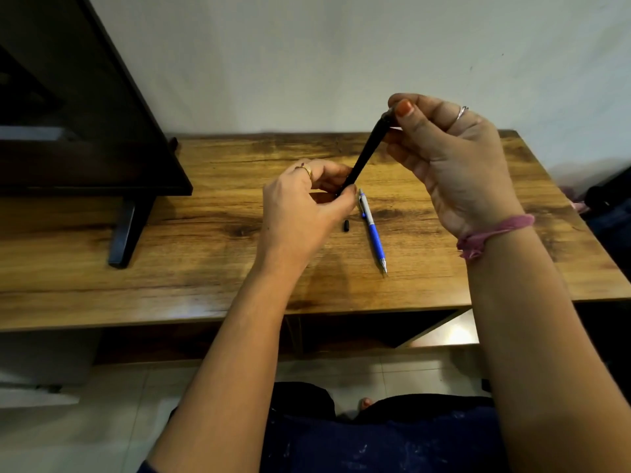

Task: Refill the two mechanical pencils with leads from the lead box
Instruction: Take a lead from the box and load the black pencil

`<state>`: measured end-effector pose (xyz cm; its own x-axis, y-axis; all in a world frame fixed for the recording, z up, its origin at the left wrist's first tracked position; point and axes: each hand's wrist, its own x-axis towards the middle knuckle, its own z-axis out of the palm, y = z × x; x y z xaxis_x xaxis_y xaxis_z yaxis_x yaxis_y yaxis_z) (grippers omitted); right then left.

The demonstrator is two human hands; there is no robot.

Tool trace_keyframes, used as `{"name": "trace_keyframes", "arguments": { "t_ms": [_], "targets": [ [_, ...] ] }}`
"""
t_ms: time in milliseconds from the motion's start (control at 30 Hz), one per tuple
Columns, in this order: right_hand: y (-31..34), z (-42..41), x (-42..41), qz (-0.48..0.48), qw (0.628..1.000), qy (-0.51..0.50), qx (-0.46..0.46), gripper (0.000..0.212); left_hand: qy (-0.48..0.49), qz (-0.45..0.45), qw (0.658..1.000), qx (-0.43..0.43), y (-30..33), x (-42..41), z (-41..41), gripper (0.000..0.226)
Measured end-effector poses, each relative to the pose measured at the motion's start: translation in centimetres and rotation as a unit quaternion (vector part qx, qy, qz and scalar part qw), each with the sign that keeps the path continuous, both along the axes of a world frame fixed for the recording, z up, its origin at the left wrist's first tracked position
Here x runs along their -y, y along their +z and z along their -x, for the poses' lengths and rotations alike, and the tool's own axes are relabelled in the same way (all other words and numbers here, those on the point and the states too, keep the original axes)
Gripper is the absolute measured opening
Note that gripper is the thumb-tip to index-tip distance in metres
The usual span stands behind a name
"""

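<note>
A black mechanical pencil (367, 153) is held tilted above the wooden table (211, 213). My left hand (304, 209) pinches its lower end. My right hand (447, 158) has thumb and fingers closed around its upper end, which they hide. A blue and silver mechanical pencil (373, 232) lies on the table just right of my left hand, tip pointing toward me. Next to it lies a small black cap (345, 225). No lead box shows; what my right fingers hold besides the pencil end is hidden.
A dark monitor (78, 107) on a black stand (128, 230) takes up the table's left part. A white wall runs behind the table. Dark objects sit at the far right edge (611, 199). My legs and a tiled floor show below.
</note>
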<state>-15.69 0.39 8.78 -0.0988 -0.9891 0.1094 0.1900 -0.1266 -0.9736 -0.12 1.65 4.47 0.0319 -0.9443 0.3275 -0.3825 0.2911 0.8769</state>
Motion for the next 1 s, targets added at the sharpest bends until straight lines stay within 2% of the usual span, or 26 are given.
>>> {"name": "trace_keyframes", "arguments": {
  "t_ms": [500, 1000],
  "targets": [
    [0.58, 0.81, -0.17, 0.022, 0.994, 0.017, -0.105, 0.01, 0.005, 0.023, 1.0, 0.015, -0.14, 0.1, -0.39, 0.021],
    [0.47, 0.81, -0.1, 0.011, 0.997, 0.02, -0.075, 0.011, -0.005, 0.027, 1.0, 0.007, -0.11, 0.12, -0.5, 0.02]
  ]
}}
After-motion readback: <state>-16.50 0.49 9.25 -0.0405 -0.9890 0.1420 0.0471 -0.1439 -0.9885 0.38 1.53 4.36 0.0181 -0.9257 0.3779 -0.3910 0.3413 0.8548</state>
